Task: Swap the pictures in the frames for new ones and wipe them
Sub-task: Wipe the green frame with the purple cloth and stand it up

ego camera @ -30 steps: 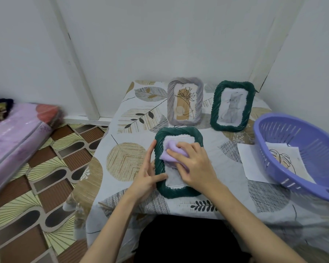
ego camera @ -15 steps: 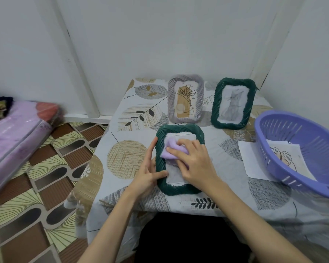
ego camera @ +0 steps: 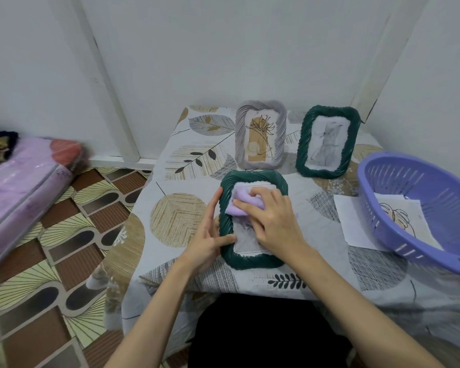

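Dark green ribbed frame point(ego camera: 252, 258) under lilac cloth point(ego camera: 239, 205), second green frame point(ego camera: 327, 140), grey frame point(ego camera: 260, 134) with tan leaf print, purple slotted basket point(ego camera: 422, 208), leaf-pattern beige/grey tablecloth point(ego camera: 181, 216), brown-cream geometric floor point(ego camera: 64, 248).

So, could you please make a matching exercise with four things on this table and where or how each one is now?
Things:
1. grey frame
2. purple cloth
3. printed sheet
4. flat green frame

States:
a. inside the purple basket
b. steadied at its left edge by the left hand
c. standing at the back of the table
d. pressed on the glass by the right hand

Pairs: 1-c, 2-d, 3-a, 4-b
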The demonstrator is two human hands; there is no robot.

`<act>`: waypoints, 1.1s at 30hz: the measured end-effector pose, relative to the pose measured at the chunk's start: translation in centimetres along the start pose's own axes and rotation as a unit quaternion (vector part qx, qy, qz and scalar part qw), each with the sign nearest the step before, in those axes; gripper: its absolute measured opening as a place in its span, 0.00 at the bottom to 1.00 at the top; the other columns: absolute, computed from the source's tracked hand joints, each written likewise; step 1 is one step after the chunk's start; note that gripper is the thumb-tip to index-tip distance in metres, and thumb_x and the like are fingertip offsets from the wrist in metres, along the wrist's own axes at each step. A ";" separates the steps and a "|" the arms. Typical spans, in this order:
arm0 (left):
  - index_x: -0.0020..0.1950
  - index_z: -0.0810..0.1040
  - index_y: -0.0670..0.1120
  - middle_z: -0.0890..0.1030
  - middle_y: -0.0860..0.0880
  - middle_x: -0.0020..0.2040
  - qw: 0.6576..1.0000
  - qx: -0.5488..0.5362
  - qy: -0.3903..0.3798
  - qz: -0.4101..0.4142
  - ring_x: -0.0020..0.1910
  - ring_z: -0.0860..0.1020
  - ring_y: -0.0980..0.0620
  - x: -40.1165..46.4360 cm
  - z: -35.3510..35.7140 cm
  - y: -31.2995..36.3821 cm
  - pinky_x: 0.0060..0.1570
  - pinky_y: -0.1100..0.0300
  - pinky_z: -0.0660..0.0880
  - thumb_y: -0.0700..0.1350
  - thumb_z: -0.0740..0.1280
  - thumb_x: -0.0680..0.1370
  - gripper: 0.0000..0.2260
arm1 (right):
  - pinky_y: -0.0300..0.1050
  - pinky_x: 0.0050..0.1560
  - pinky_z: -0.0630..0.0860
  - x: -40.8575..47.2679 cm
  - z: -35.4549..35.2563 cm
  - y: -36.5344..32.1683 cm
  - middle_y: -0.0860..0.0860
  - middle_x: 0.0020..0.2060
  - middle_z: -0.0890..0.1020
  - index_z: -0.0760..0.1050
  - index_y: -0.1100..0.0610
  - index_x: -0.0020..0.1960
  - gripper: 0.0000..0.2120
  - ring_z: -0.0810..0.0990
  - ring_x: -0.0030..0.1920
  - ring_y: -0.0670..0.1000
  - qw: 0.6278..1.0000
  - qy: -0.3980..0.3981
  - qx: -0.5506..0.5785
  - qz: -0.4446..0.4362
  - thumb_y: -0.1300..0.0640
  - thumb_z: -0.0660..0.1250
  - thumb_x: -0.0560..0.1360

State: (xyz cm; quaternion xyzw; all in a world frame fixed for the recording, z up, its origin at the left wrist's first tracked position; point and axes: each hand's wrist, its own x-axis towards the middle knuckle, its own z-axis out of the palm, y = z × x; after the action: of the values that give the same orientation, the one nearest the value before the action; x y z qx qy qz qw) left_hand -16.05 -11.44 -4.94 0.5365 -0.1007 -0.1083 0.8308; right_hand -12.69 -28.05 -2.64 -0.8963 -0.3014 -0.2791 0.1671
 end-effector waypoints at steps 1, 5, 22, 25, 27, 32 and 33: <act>0.73 0.57 0.61 0.66 0.45 0.72 1.000 -0.012 -0.001 -0.002 0.70 0.67 0.44 0.0 0.0 0.0 0.65 0.47 0.69 0.26 0.66 0.68 0.44 | 0.46 0.42 0.61 -0.6 -0.1 0.1 0.54 0.53 0.76 0.78 0.49 0.58 0.17 0.69 0.49 0.53 1.000 -0.004 0.005 -0.008 0.57 0.59 0.73; 0.73 0.57 0.61 0.66 0.42 0.72 1.000 -0.013 -0.010 -0.001 0.69 0.68 0.42 0.1 0.2 0.2 0.62 0.49 0.73 0.26 0.65 0.68 0.43 | 0.47 0.43 0.63 -3.3 -0.8 0.9 0.55 0.52 0.76 0.77 0.50 0.59 0.19 0.70 0.50 0.53 0.999 -0.014 -0.004 -0.039 0.60 0.60 0.70; 0.73 0.56 0.63 0.73 0.39 0.66 0.999 -0.007 0.002 -0.033 0.62 0.74 0.38 -0.2 -0.6 0.1 0.53 0.44 0.77 0.25 0.67 0.69 0.44 | 0.50 0.41 0.72 -6.1 -0.7 1.1 0.55 0.52 0.71 0.70 0.54 0.65 0.21 0.70 0.44 0.56 0.998 -0.002 -0.030 0.056 0.56 0.58 0.72; 0.72 0.58 0.62 0.73 0.40 0.67 0.999 0.015 0.015 -0.026 0.62 0.74 0.39 -0.2 -0.3 0.0 0.52 0.48 0.78 0.27 0.68 0.67 0.44 | 0.51 0.42 0.73 -3.7 -1.1 1.5 0.57 0.51 0.74 0.72 0.56 0.65 0.20 0.71 0.45 0.57 0.993 0.008 -0.018 0.115 0.54 0.58 0.75; 0.72 0.58 0.61 0.73 0.41 0.67 0.999 0.022 0.018 -0.022 0.63 0.74 0.39 -0.2 -0.1 0.1 0.53 0.48 0.78 0.27 0.67 0.67 0.43 | 0.50 0.43 0.71 -2.0 -0.7 1.0 0.57 0.51 0.75 0.73 0.57 0.64 0.19 0.71 0.45 0.56 0.993 0.012 -0.005 0.118 0.55 0.60 0.75; 0.73 0.57 0.61 0.72 0.41 0.67 0.999 0.026 0.013 -0.019 0.64 0.73 0.38 -0.1 -0.2 0.2 0.56 0.47 0.76 0.26 0.66 0.67 0.44 | 0.47 0.43 0.68 -3.2 0.3 -1.2 0.57 0.52 0.75 0.73 0.57 0.64 0.21 0.67 0.45 0.53 0.998 -0.017 0.001 0.056 0.57 0.58 0.72; 0.73 0.57 0.61 0.72 0.40 0.67 0.999 0.026 0.012 -0.019 0.63 0.73 0.38 0.0 -0.3 0.2 0.56 0.47 0.76 0.26 0.66 0.67 0.44 | 0.46 0.42 0.69 -4.3 0.3 -1.4 0.57 0.52 0.75 0.73 0.57 0.63 0.21 0.67 0.45 0.53 0.999 -0.022 0.000 0.050 0.57 0.57 0.71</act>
State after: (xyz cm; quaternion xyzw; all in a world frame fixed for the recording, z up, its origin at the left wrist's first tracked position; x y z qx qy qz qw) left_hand -15.98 -11.16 -4.90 0.5607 -0.0832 -0.1146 0.8158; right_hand -16.30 -28.79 -5.23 -0.9161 -0.2597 -0.2507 0.1747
